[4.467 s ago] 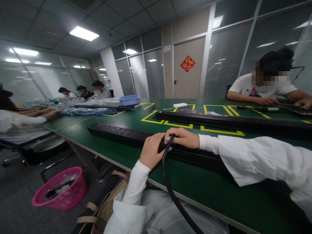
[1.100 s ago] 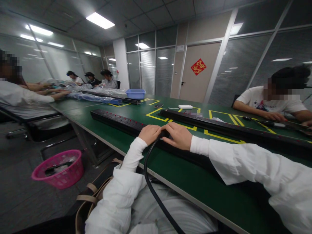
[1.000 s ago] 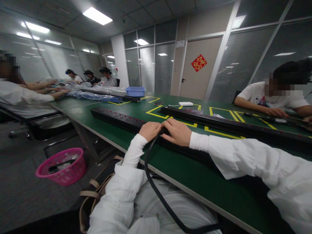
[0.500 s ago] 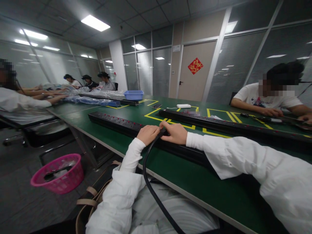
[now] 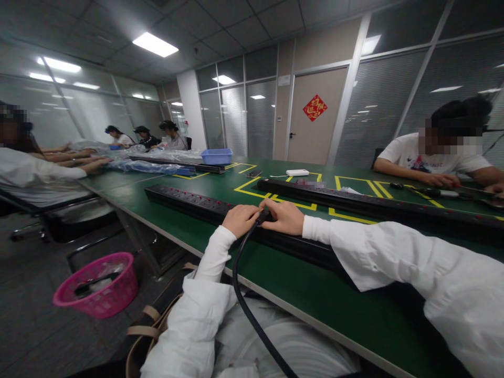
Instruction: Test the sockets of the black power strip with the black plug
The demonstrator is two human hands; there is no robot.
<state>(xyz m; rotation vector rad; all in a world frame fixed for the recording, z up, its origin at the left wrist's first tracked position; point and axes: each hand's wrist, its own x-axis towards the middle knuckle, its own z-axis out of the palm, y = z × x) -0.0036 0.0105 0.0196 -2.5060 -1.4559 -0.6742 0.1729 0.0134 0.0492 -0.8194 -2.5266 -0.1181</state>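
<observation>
A long black power strip (image 5: 189, 200) with several red switches lies along the green table's near edge. Over its middle, my left hand (image 5: 241, 220) and my right hand (image 5: 285, 216) meet, both closed on the dark plug (image 5: 264, 214) at the end of a thick black cable (image 5: 244, 299). A bit of green shows on the plug between my fingers. From there the cable hangs down over the table edge into my lap. My fingers hide whether the plug touches the strip.
Another black power strip (image 5: 338, 197) lies further back on the table (image 5: 220, 184). A white device (image 5: 297, 172), a phone (image 5: 254, 173) and a blue basket (image 5: 216, 156) stand behind. A pink basket (image 5: 98, 304) is on the floor at left. Co-workers sit left and right.
The plug has turned a little in my fingers, so more of it and its green part show. My hands have hardly moved; the view has shifted slightly.
</observation>
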